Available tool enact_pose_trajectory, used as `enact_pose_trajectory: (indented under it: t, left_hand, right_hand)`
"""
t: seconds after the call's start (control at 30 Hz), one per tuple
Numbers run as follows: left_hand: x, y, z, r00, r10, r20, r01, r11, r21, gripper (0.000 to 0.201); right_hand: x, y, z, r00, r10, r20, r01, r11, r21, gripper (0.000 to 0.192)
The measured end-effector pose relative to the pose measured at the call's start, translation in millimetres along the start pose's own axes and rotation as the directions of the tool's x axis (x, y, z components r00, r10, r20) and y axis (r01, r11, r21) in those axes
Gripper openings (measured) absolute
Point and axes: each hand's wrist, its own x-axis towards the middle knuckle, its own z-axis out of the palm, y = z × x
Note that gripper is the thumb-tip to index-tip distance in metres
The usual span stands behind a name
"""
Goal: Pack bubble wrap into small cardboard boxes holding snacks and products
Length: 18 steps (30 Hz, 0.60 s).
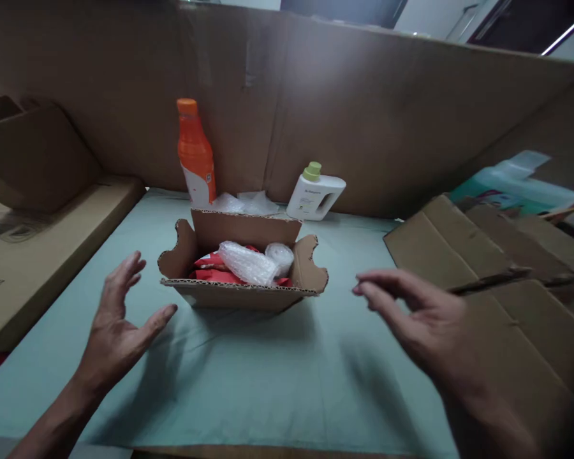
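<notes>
A small open cardboard box (242, 295) stands in the middle of the pale green table cover (268, 376). Inside it lie red packets (210, 268) and two bubble-wrapped bundles (249, 262). My left hand (119, 325) hovers open to the left of the box, fingers spread, holding nothing. My right hand (416, 319) hovers to the right of the box, fingers loosely extended and empty. Neither hand touches the box.
An orange bottle (195, 156) and a white jug with a green cap (314, 191) stand behind the box against a tall cardboard wall (363, 108), with clear plastic wrap (243, 204) between them. Flattened cardboard (483, 268) lies at the right, another cardboard box (38, 248) at the left.
</notes>
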Motion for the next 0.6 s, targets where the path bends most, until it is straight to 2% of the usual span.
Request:
enact_pose_trajectory:
  t: [0.03, 0.07, 0.1, 0.17, 0.23, 0.27, 0.33, 0.4, 0.5, 0.6]
  left_hand:
    - [-3, -11, 4.9, 0.993, -0.103, 0.050, 0.107, 0.991, -0.079, 0.092]
    - [-3, -20, 11.2, 0.978, -0.179, 0.104, 0.193, 0.969, -0.154, 0.097]
    - [0, -26, 18.6, 0.963, -0.224, 0.149, 0.254, 0.939, -0.231, 0.101]
    - [9, -28, 35.5, 0.936, -0.265, 0.232, 0.335, 0.873, -0.355, 0.103]
    - [19, -19, 52.7, 0.908, -0.307, 0.285, 0.403, 0.825, -0.395, 0.099]
    - [22, -12, 60.3, 0.896, -0.333, 0.293, 0.429, 0.817, -0.386, 0.096]
    - [21, 2, 70.3, 0.885, -0.365, 0.290, 0.454, 0.816, -0.357, 0.088]
    - [13, 15, 69.7, 0.888, -0.337, 0.313, 0.437, 0.829, -0.348, 0.078]
    - [-2, 25, 46.4, 0.900, -0.282, 0.331, 0.389, 0.863, -0.322, 0.064]
    - [-4, 33, 14.1, 0.930, -0.296, 0.216, 0.352, 0.887, -0.299, 0.060]
  right_hand:
    - [-15, 12, 11, 0.998, 0.044, 0.037, -0.046, 0.998, 0.048, 0.019]
    - [-28, 20, 28, 0.993, 0.075, 0.096, -0.084, 0.992, 0.093, 0.030]
    - [-37, 26, 48, 0.987, 0.076, 0.139, -0.096, 0.985, 0.142, 0.047]
    - [-44, 28, 87, 0.983, 0.064, 0.175, -0.106, 0.964, 0.243, 0.067]
    - [-41, 25, 115, 0.988, 0.054, 0.143, -0.098, 0.941, 0.323, 0.067]
    - [-39, 23, 122, 0.991, 0.059, 0.120, -0.098, 0.933, 0.347, 0.062]
    - [-40, 21, 122, 0.993, 0.078, 0.085, -0.104, 0.925, 0.365, 0.054]
    - [-45, 18, 110, 0.994, 0.101, 0.052, -0.113, 0.924, 0.366, 0.046]
    - [-49, 3, 93, 0.996, 0.092, 0.001, -0.086, 0.919, 0.385, 0.039]
    - [-41, -19, 91, 0.999, -0.006, 0.032, -0.009, 0.898, 0.440, 0.040]
